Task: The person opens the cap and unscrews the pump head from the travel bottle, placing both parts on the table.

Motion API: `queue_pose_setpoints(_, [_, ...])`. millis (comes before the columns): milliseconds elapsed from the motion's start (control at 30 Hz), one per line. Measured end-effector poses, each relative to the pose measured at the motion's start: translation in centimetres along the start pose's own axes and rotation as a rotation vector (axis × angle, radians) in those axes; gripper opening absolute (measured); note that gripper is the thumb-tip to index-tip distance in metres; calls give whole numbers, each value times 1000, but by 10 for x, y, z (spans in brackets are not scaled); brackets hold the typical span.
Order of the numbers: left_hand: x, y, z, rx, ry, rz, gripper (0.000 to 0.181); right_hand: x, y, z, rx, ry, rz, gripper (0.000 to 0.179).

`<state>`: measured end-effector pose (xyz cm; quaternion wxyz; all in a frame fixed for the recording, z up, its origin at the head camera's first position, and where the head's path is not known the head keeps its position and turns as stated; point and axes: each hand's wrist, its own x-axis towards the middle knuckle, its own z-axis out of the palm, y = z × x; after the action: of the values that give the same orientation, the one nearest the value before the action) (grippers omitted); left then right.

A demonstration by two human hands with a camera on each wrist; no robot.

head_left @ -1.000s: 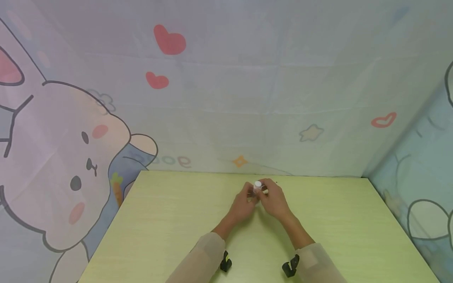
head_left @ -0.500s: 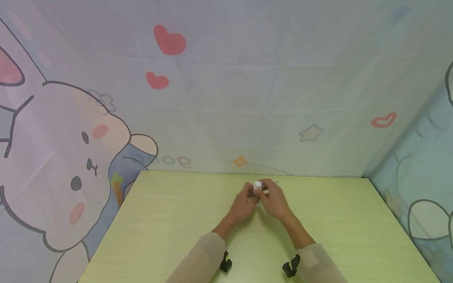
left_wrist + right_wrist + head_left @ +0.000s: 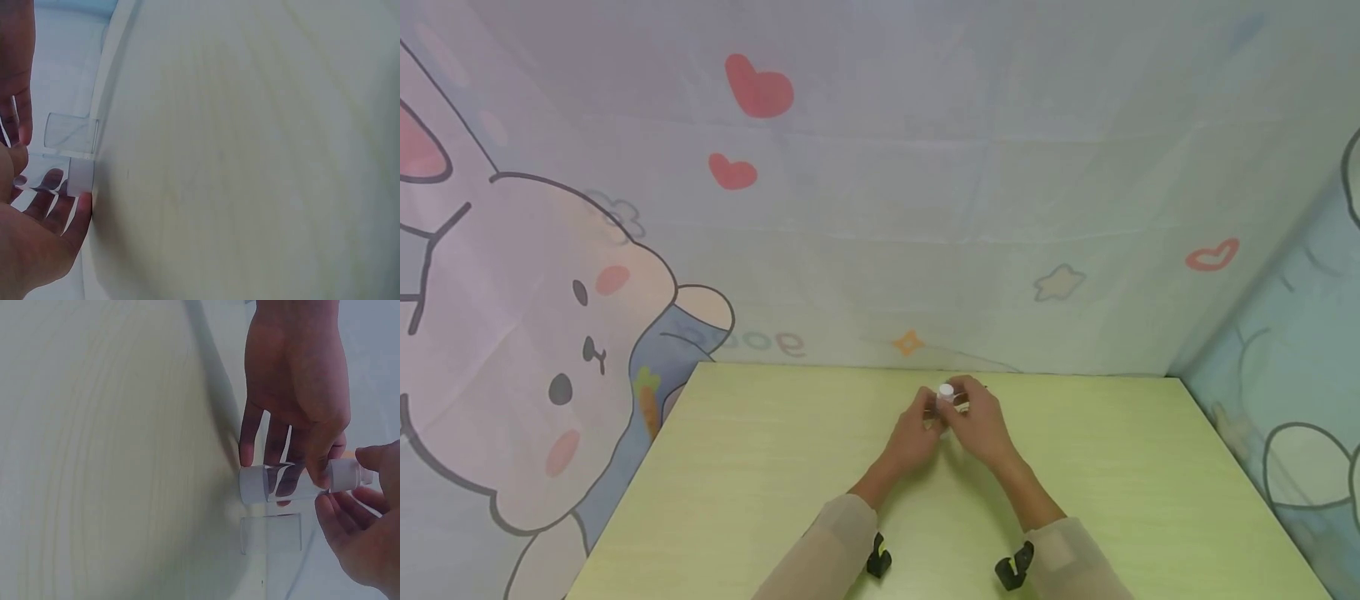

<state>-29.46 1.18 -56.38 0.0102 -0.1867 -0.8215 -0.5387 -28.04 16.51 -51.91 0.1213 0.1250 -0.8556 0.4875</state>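
A small bottle (image 3: pixel 946 391) stands near the table's back edge, between both hands. In the right wrist view its body is clear, with a white base (image 3: pixel 252 484) and a white top (image 3: pixel 342 474). My left hand (image 3: pixel 914 435) grips the body, thumb and fingers curled round it. The right hand (image 3: pixel 984 427) pinches the white top between thumb and fingers. Just to the right of the bottle stands a clear cylindrical piece (image 3: pixel 270 534), like a cap, apart from both hands. The head view mostly hides this piece behind the right hand.
The pale yellow-green table (image 3: pixel 760 467) ends at a printed fabric backdrop (image 3: pixel 865 250) close behind the hands. More fabric (image 3: pixel 1300 350) hangs along the right side. A black bracket (image 3: pixel 878 558) sits at the left sleeve and another bracket (image 3: pixel 1014 567) at the right.
The right hand's fingers and thumb have shifted slightly at the bottle's top. The left hand and the bottle stay in nearly the same place.
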Motion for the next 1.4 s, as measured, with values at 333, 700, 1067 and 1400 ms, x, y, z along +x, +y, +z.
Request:
queue_pose_setpoints(333, [1, -3, 1, 3, 1, 3, 16, 0, -4, 1, -70, 51, 42, 17])
queue_pose_setpoints(700, [0, -4, 1, 6, 22, 8, 18, 0, -5, 0, -93, 41, 24, 18])
queue_pose_setpoints(1067, [-2, -3, -2, -99, 13, -8, 31, 1, -1, 2, -79, 46, 28, 18])
queue_pose_setpoints(1400, [2, -8, 5, -169, 72, 29, 19, 0, 1, 1, -54, 27, 31, 21])
